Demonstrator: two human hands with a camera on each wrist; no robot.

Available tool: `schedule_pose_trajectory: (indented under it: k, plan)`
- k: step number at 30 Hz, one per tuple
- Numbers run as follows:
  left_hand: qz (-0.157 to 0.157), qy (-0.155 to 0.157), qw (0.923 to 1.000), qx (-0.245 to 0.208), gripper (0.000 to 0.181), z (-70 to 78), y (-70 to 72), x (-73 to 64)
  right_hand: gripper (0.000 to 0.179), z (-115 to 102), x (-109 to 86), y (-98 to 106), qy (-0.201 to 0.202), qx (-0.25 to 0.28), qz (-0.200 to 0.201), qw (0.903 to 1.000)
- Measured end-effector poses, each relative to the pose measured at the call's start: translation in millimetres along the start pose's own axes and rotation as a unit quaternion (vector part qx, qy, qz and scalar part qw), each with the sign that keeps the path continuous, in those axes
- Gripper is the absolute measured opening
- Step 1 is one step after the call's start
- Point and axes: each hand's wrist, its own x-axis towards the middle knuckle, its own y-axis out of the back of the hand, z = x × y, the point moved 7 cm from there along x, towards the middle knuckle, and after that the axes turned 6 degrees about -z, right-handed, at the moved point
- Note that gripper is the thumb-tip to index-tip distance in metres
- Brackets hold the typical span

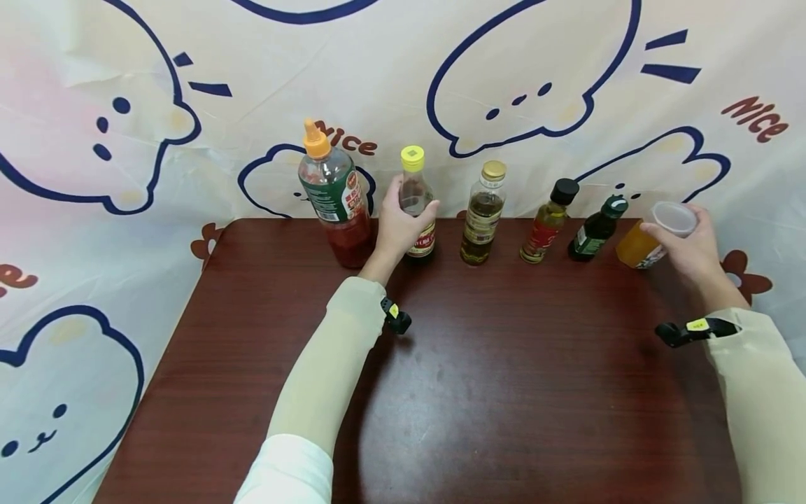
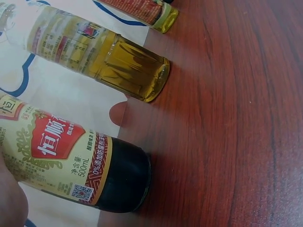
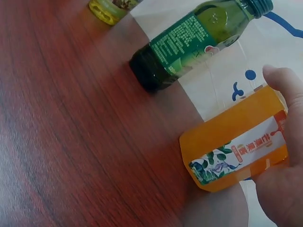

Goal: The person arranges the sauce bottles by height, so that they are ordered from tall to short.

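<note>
My left hand (image 1: 401, 222) grips a dark vinegar bottle (image 1: 420, 246) with a yellow cap, thumb across its front. The left wrist view shows its cream and red label (image 2: 52, 142); its base is at the table's back edge. On the far right, my right hand (image 1: 693, 245) holds an amber jar (image 1: 636, 245) with a pale translucent lid (image 1: 674, 218). In the right wrist view, thumb and fingers sit on opposite sides of the jar (image 3: 232, 146), which has a floral label.
Along the brown table's (image 1: 478, 392) back edge stand a red sauce squeeze bottle (image 1: 340, 210), a gold-capped oil bottle (image 1: 482, 217), a small black-capped bottle (image 1: 546, 227) and a small green bottle (image 1: 595, 231). A cartoon-printed cloth (image 1: 378, 70) hangs behind.
</note>
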Motion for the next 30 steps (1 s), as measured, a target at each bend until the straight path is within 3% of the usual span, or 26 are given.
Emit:
schedule_pose_trajectory:
  k: [6,13,20,25,30]
  plan:
    - [-0.021,0.024,0.9992,0.022,0.056,3.0,-0.5,0.3,0.096,2.2,-1.3,3.0,-0.004,-0.017,-0.010,0.9998]
    - [-0.032,0.029,0.9987,0.028,0.056,7.2,0.4,-1.6,0.100,1.5,-0.6,3.6,-0.002,-0.032,-0.026,0.9992]
    - [-0.043,0.048,0.9971,0.040,0.061,7.7,1.4,-4.7,0.104,-0.7,-3.1,5.9,0.009,-0.065,-0.070,0.9954]
    - [-0.059,0.071,0.9946,0.047,0.067,12.3,1.8,-7.2,0.102,-5.4,-12.9,19.0,0.014,-0.062,-0.095,0.9934]
    - [-0.072,0.085,0.9909,0.076,0.081,21.9,5.2,-15.8,0.093,-23.3,-29.3,31.0,0.044,-0.089,-0.088,0.9912]
